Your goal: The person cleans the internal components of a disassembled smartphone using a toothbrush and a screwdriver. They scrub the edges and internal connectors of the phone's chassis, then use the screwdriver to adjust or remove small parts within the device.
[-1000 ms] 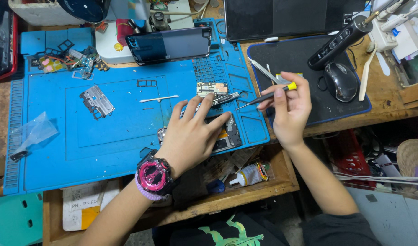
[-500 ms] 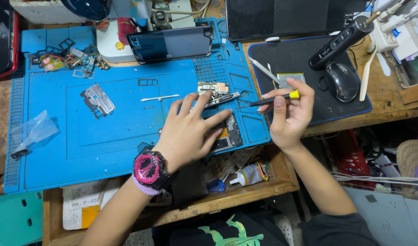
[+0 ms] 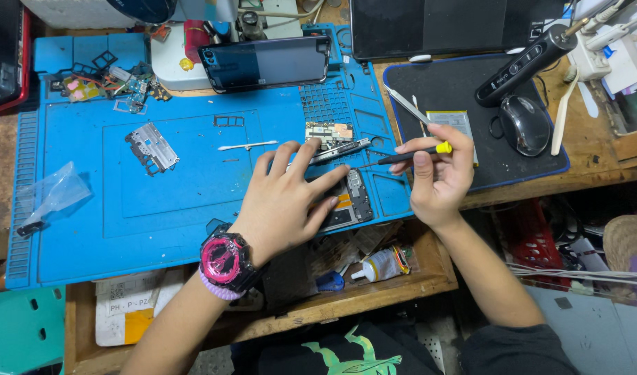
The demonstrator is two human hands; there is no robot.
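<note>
Currently, opened phone point(image 3: 346, 198) is pinned by left hand point(image 3: 291, 198); screwdriver point(image 3: 409, 156), gripped in right hand point(image 3: 436, 177), is levelled leftward just right of phone.

Wooden workbench point(image 3: 614, 173), blue repair mat point(image 3: 159, 208), black mousepad point(image 3: 464, 90)

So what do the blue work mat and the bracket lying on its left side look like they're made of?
The blue work mat looks like silicone or soft rubber: matte, with moulded ridges and compartments. The bracket looks like thin stamped metal: grey, slightly shiny, with cut-out holes. Neither can be told for certain.
</note>
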